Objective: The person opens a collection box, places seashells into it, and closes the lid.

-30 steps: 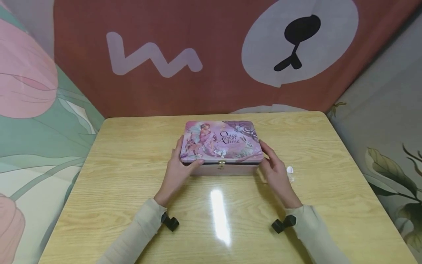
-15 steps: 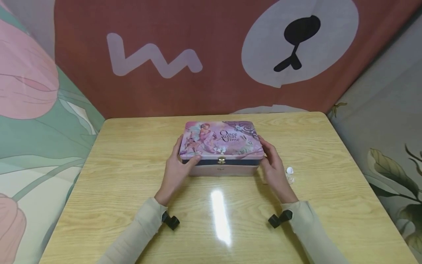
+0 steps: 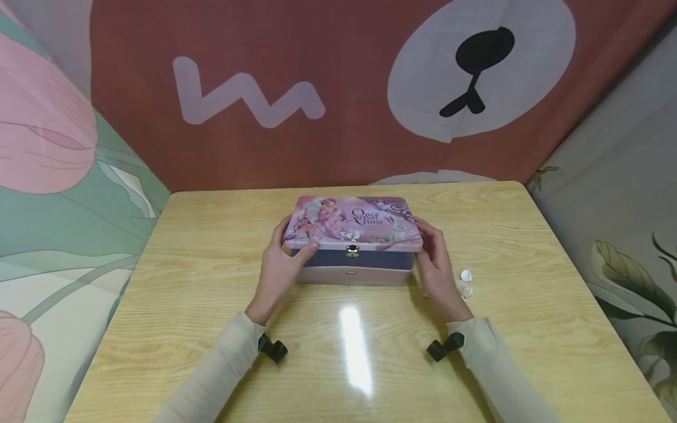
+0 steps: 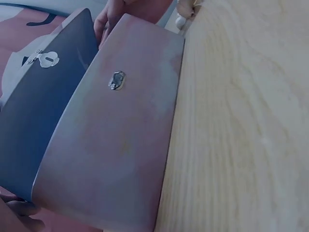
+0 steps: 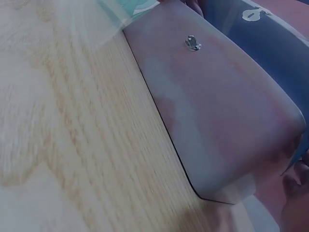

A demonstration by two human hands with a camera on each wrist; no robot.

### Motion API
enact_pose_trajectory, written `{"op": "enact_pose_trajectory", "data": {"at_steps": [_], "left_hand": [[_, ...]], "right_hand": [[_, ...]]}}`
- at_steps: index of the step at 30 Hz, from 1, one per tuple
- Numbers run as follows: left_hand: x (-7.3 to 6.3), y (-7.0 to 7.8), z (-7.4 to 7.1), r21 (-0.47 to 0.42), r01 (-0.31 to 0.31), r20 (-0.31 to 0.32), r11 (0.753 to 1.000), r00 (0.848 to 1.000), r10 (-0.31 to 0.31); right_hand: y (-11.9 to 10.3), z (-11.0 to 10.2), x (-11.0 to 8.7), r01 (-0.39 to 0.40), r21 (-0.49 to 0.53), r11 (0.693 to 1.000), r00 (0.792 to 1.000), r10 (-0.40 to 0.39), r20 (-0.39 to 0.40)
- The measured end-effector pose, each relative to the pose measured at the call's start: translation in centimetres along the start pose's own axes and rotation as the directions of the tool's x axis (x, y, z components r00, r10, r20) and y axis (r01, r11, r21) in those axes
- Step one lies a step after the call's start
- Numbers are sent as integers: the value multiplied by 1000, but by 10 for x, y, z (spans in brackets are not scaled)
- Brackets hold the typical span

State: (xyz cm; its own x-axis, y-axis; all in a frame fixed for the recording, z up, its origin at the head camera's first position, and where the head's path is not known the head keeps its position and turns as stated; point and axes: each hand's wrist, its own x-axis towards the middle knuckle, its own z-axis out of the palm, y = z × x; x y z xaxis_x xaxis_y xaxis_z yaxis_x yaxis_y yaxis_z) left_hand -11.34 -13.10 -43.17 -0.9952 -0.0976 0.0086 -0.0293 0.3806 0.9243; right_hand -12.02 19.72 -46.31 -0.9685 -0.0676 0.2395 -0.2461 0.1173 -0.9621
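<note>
A pink storage box [image 3: 351, 276] stands on the table, its hinged lid [image 3: 365, 220] printed with fairies, a rabbit and "Once upon a Time". The lid's front is raised, and a dark blue band shows in the gap. My left hand [image 3: 275, 270] grips the lid's left front corner, thumb at the front edge. At the right front corner, my right hand [image 3: 438, 264] holds the lid's side, fingers partly hidden. The left wrist view shows the metal clasp [image 4: 49, 59] hanging from the lid, apart from the metal catch [image 4: 117, 80] on the box front.
Small whitish pieces, including a round white one [image 3: 465, 275], lie beside my right wrist. The wooden table [image 3: 201, 247] meets a reddish-brown bear-print cloth [image 3: 349, 147] at the back. Printed cloths hang at both sides.
Both hands have lifted the lid's front, widening the dark blue gap. The clasp has risen with the lid away from its catch; the box body stays in place.
</note>
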Motion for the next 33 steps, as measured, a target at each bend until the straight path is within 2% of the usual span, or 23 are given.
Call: {"op": "enact_pose_trajectory", "data": {"at_steps": [10,15,22,26,33], "left_hand": [[4,-8,-8,-92,-125,67,988,989,132],[8,-13,-9,-119,-156,95,981,981,167],[11,-14,-13,-50,-134,161,990,977,140],[14,-13,-16,-2,-130,187,992,974,128],[21,-13,-17,-32,-156,203,987,966,159]], "right_hand": [[3,1,3,59,45,997,998,-59,17],[1,3,7,70,31,997,997,-70,21],[0,4,13,49,-28,998,997,-47,61],[-1,4,16,74,-25,997,995,-73,63],[-8,2,24,60,-38,997,996,-57,69]]}}
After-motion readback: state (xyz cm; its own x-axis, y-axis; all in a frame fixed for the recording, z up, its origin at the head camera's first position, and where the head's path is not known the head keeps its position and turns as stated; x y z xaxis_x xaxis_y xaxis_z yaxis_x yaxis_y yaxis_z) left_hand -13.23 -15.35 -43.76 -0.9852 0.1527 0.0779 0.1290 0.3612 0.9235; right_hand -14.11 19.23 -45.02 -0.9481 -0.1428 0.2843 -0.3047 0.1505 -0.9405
